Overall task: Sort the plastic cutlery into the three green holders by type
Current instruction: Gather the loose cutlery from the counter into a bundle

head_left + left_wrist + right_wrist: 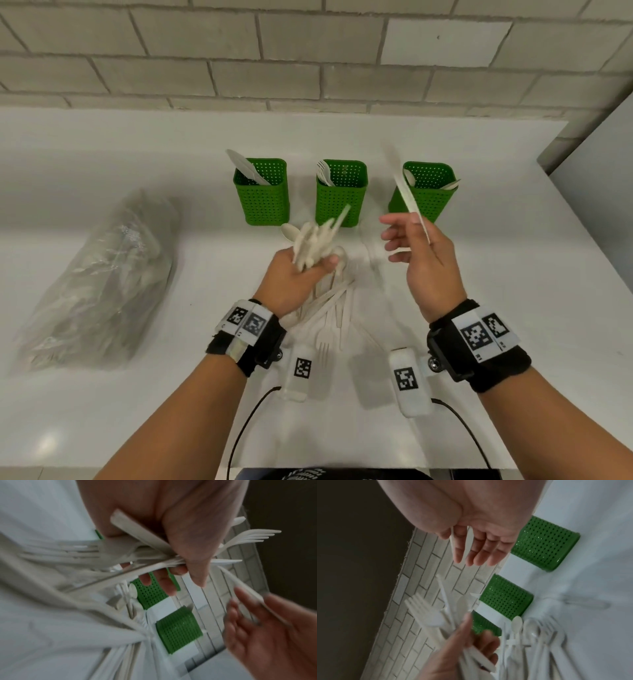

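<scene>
Head view shows the left hand (296,274) clenched round a mixed bundle of cutlery (317,240), seemingly a stock to draw from, while the right hand (419,246), fingers mostly loose, pinches one long piece (409,198), blurred so its type is unclear, raised as if bound for a holder. Below and between the hands, a loose pile (329,315) of forks and other pieces lies unsorted on the table (513,274). Beyond the hands stand three green holders, the left holder (262,202) with knives, the middle holder (340,202) with forks, the right holder (428,192) with spoons; a plastic bag (102,274) lies far left.
</scene>
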`<state>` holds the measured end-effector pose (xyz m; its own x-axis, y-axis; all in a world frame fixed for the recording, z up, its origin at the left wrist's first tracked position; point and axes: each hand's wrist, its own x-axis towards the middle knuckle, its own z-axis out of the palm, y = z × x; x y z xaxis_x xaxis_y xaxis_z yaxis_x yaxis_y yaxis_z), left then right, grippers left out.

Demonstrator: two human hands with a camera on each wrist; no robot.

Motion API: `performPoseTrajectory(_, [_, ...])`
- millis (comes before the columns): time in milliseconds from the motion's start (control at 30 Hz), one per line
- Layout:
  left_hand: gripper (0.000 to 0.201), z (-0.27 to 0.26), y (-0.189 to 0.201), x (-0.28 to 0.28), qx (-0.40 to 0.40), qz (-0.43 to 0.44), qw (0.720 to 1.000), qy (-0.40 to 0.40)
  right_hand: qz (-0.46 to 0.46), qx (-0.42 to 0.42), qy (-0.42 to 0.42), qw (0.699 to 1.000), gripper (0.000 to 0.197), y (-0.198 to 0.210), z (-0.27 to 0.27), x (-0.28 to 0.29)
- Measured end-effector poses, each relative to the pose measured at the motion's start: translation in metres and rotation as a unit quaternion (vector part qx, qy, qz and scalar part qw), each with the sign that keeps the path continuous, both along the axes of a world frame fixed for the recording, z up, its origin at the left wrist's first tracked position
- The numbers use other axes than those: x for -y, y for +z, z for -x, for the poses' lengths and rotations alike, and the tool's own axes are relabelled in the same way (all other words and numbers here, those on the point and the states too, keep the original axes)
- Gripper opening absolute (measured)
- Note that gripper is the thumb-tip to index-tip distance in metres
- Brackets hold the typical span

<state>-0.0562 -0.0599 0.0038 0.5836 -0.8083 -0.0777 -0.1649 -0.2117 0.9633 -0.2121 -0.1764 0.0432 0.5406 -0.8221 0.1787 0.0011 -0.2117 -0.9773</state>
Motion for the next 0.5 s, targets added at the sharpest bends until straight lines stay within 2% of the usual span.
performPoseTrajectory(67, [0.020, -0.007, 0.003, 0.000, -0.088, 0.049, 0.994, 0.050, -0.006, -0.036, 0.040, 0.999, 0.038, -0.005, 0.005, -0.003])
performPoseTrajectory(100, [0.017, -0.010, 0.004, 0.000, -0.157, 0.092, 0.981, 0.061, -0.006, -0.070, 0.079, 0.994, 0.037, -0.010, 0.006, -0.009])
performPoseTrajectory(167, [0.040, -0.012, 0.003, 0.003, -0.300, 0.176, 0.937, 0.039, 0.016, -0.147, 0.166, 0.975, 0.034, -0.020, 0.003, -0.024])
performPoseTrajectory(200, [0.050, -0.011, 0.002, 0.006, -0.350, 0.197, 0.915, 0.021, 0.054, -0.184, 0.199, 0.961, 0.034, -0.024, 0.001, -0.031])
performPoseTrajectory(233, [0.051, -0.007, 0.004, 0.008, -0.378, 0.204, 0.903, 0.006, 0.103, -0.213, 0.219, 0.947, 0.034, -0.028, -0.002, -0.037])
performPoseTrajectory(333, [0.019, 0.003, 0.009, 0.009, -0.429, 0.203, 0.880, -0.002, 0.221, -0.256, 0.207, 0.918, 0.034, -0.028, -0.011, -0.048])
performPoseTrajectory(400, [0.007, 0.005, 0.008, 0.007, -0.458, 0.203, 0.866, 0.008, 0.271, -0.295, 0.200, 0.894, 0.033, -0.024, -0.017, -0.051])
performPoseTrajectory(467, [0.007, 0.005, 0.008, 0.005, -0.445, 0.204, 0.871, 0.026, 0.277, -0.317, 0.205, 0.884, 0.031, -0.020, -0.019, -0.051])
performPoseTrajectory(500, [0.005, 0.004, 0.009, 0.004, -0.417, 0.209, 0.884, 0.039, 0.245, -0.318, 0.202, 0.893, 0.031, -0.019, -0.019, -0.049])
